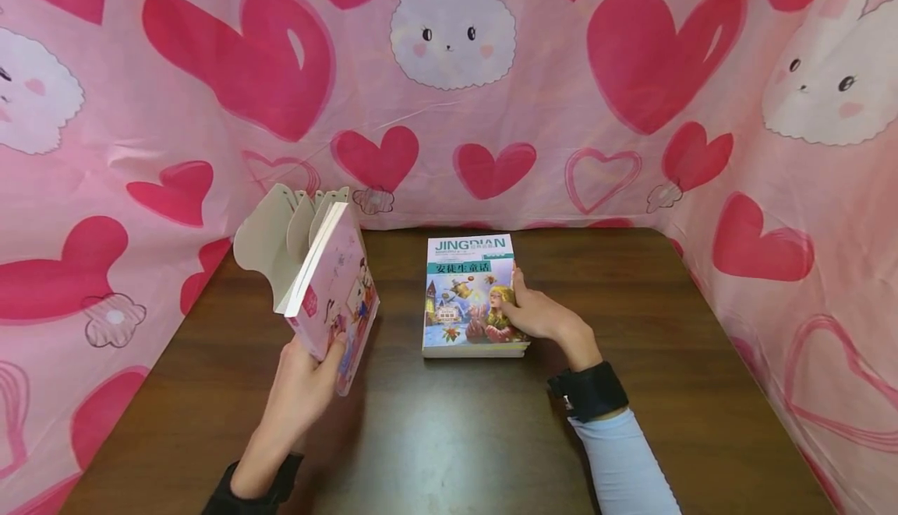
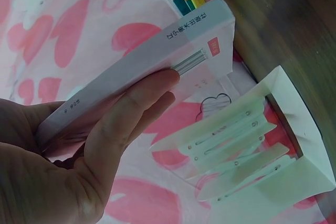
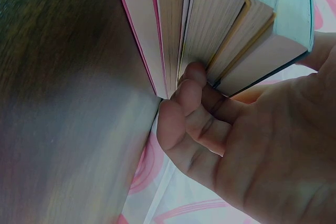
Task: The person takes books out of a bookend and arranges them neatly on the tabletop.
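My left hand (image 1: 302, 386) grips a pink paperback book (image 1: 344, 289) by its lower part, thumb on the illustrated cover and fingers on the barcode side. The book is tilted upright, off the table, in front of a cream book rack (image 1: 261, 238) with several dividers. In the left wrist view the rack (image 2: 312, 156) lies apart from the book's spine. At the table's middle lies a stack of several books, a blue-and-white storybook (image 1: 466, 297) on top. My right hand (image 1: 550, 319) holds the stack's right side, thumb on the cover, curled fingers against the page edges (image 3: 205, 19).
Beneath everything is a dark brown wooden table (image 1: 449, 429). Pink cloth (image 1: 435, 118) with hearts and rabbits hangs along its back and both sides. The book rack stands at the table's back left, left of the stack.
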Available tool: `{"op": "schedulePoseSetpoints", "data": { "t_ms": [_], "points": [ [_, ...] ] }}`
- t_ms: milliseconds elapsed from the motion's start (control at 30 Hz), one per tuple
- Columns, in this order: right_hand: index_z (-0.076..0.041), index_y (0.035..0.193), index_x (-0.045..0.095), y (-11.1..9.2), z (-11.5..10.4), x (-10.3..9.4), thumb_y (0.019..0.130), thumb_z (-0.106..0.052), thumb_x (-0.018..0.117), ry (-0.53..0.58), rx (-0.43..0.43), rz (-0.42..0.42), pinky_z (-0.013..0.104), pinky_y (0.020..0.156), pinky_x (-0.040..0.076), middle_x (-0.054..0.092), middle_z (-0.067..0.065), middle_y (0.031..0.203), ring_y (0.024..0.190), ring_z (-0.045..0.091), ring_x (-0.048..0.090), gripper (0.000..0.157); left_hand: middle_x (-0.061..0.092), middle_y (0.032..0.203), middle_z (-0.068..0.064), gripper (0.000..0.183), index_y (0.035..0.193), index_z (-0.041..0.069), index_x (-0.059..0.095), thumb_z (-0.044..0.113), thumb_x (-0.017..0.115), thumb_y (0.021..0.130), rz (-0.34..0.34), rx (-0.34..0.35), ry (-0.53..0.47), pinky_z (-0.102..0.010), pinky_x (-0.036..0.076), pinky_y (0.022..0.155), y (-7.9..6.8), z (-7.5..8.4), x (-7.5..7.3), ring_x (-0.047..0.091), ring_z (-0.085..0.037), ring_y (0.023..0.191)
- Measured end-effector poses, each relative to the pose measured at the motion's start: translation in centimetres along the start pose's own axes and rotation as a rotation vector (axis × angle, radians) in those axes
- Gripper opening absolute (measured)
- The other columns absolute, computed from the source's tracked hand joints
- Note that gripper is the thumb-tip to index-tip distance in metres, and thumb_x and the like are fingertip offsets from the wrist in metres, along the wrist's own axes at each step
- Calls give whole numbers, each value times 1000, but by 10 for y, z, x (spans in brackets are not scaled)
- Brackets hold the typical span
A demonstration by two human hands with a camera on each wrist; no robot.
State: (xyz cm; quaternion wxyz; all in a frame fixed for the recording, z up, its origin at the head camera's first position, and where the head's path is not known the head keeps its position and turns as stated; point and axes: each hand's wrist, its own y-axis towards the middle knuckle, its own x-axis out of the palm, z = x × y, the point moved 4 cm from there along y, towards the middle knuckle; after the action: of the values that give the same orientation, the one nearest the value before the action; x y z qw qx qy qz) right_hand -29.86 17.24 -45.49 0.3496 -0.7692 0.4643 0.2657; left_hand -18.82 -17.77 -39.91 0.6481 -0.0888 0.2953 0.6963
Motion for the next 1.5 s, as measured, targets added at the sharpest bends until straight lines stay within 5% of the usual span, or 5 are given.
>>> {"op": "schedulePoseSetpoints", "data": {
  "t_ms": [533,833,1500],
  "points": [
    [8,163,-7,1,3,1,111,-43,46,17,-1,7,57,117,35,32,30,162,133,37,48,90,58,145,-26,54,152,6,42,1,65,103,0,-5,-23,-69,50,95,17,-2,11,62,-47,126],
    [9,163,-5,1,2,-2,111,-48,45,-18,-10,20,56,119,33,32,31,163,145,39,42,93,59,144,-25,54,151,5,43,-1,65,102,0,4,-42,-68,51,95,26,-4,17,63,-47,124],
    [8,163,-6,2,2,-1,111,-49,45,-20,1,4,56,119,33,31,31,164,144,39,42,92,60,144,-24,53,150,4,46,3,67,102,-4,-14,-33,-68,50,99,41,-12,27,62,-46,125]
  ]
}}
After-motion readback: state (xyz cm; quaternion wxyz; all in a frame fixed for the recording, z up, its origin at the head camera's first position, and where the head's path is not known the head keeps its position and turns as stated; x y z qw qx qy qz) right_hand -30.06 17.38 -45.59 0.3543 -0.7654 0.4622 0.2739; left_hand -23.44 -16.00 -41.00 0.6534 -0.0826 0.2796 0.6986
